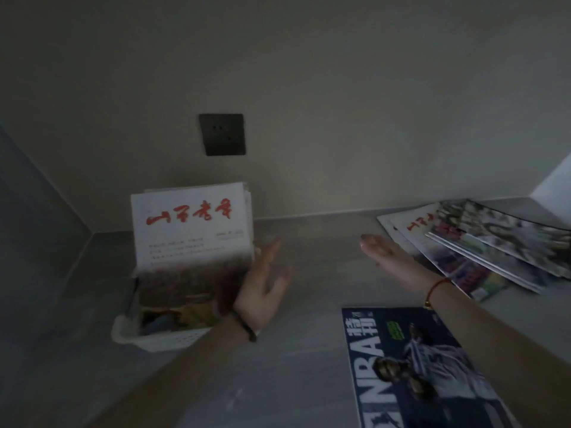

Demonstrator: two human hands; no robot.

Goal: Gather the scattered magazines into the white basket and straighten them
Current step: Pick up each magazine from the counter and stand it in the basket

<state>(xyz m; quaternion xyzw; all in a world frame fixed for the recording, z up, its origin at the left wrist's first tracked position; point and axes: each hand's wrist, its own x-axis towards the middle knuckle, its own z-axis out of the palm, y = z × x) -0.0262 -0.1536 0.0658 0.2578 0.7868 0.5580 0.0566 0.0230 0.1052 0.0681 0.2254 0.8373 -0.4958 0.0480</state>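
— Where are the magazines?
— Several stand upright in the white basket [160, 336], a red-lettered magazine [188, 239] in front. Your left hand [265, 291] is at their right edge, fingers straight and spread, gripping nothing; contact is unclear.
— And the other hand?
— Your right hand [389, 254] hovers flat over the grey counter [309, 239], fingers together, holding nothing. A fanned pile of magazines [482, 242] lies just beyond it, and an NBA magazine [408, 372] lies under your forearm.
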